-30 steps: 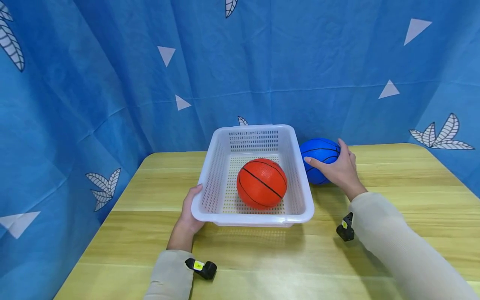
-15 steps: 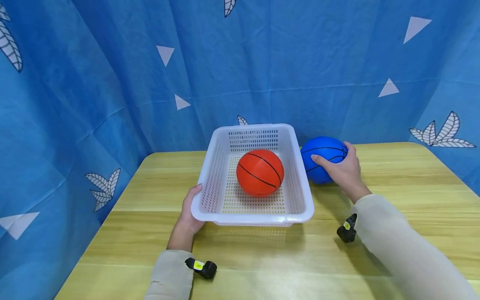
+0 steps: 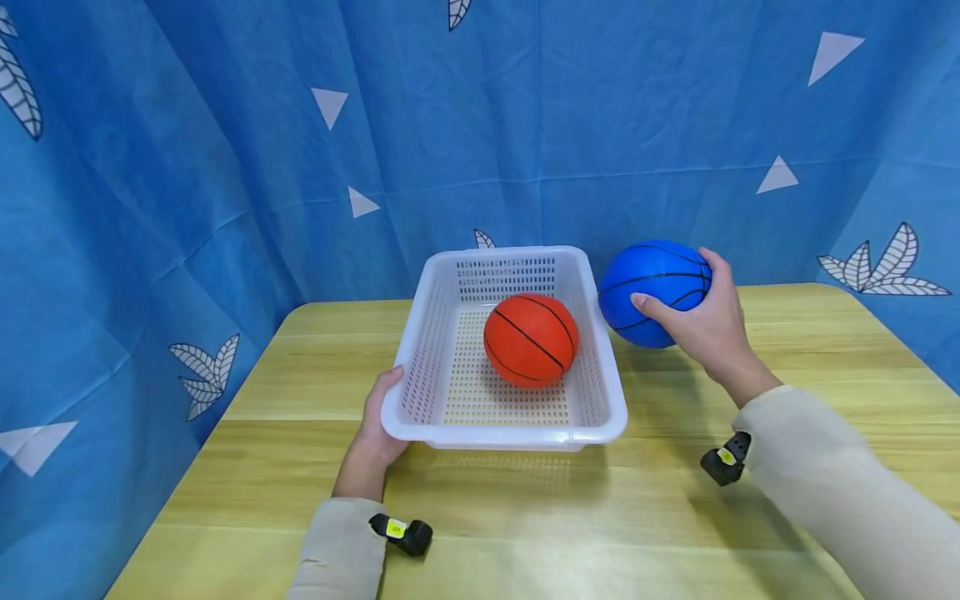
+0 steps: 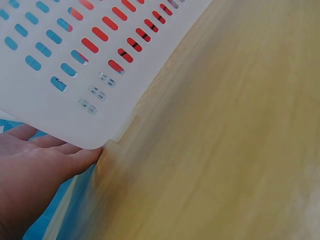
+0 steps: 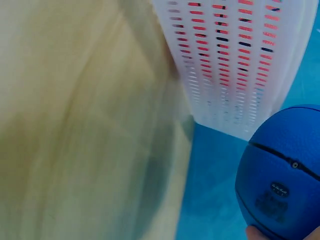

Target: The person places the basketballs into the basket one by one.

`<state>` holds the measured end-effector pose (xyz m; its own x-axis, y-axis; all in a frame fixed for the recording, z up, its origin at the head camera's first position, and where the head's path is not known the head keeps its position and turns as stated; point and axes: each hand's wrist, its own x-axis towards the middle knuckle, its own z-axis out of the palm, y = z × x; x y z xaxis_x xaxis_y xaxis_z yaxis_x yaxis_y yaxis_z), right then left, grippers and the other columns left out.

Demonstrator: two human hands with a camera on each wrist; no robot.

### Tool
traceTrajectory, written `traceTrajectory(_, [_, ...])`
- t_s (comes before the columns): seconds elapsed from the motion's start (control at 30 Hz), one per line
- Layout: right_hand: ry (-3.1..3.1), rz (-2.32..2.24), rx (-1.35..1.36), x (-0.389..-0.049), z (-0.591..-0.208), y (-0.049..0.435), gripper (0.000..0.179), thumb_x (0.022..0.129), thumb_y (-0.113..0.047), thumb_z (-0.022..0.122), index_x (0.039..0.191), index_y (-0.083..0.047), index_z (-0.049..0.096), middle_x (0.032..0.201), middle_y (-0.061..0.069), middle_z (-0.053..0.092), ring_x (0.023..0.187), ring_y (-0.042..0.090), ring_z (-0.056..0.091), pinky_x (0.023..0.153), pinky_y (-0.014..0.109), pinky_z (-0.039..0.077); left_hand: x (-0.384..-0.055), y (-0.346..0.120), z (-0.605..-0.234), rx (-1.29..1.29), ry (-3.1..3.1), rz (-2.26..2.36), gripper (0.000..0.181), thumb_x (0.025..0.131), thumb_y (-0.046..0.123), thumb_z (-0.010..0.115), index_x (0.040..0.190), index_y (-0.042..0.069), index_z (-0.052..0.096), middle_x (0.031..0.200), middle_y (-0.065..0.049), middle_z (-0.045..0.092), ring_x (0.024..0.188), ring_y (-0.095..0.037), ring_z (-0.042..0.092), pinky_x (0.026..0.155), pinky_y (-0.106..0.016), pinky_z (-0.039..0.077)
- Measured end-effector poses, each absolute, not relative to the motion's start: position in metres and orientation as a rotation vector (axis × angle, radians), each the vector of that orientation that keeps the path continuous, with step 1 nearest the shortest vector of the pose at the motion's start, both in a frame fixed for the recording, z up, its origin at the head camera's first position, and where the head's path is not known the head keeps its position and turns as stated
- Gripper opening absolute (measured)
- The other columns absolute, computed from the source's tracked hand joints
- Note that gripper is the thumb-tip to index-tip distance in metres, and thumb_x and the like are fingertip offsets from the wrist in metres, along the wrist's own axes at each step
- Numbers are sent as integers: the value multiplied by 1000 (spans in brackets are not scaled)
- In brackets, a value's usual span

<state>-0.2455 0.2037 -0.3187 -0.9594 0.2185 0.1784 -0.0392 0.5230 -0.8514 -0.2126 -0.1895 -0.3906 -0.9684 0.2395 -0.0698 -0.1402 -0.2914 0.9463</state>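
Lifted since half a second ago, the blue ball (image 3: 648, 275) is gripped in the right hand (image 3: 705, 329). The left hand (image 3: 381, 423), fingers extended, touches the white basket (image 3: 498, 436) holding a red ball (image 3: 531, 340).

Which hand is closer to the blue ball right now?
Right. The right hand grips the blue ball; the left hand is apart from it, touching the opposite side of the white basket.
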Motion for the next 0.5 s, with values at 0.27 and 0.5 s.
traceTrajectory(0.27, [-2522,1340,-36,-253,-297,191,103,77,-56,67,151,-27,2,154,17,13,134,48,21,91,70,34,-211,-190,-390,131,1681,2369,57,95,35,19,147,12,24,140,-18,37,120,-29,41,101,-38,31])
traceTrajectory(0.5, [-2557,1386,180,-231,-282,170,98,79,-45,70,151,-29,6,152,16,18,128,48,30,88,67,38,-213,-190,-389,170,1697,2353,58,96,37,20,149,13,22,146,-21,29,125,-32,37,104,-38,29])
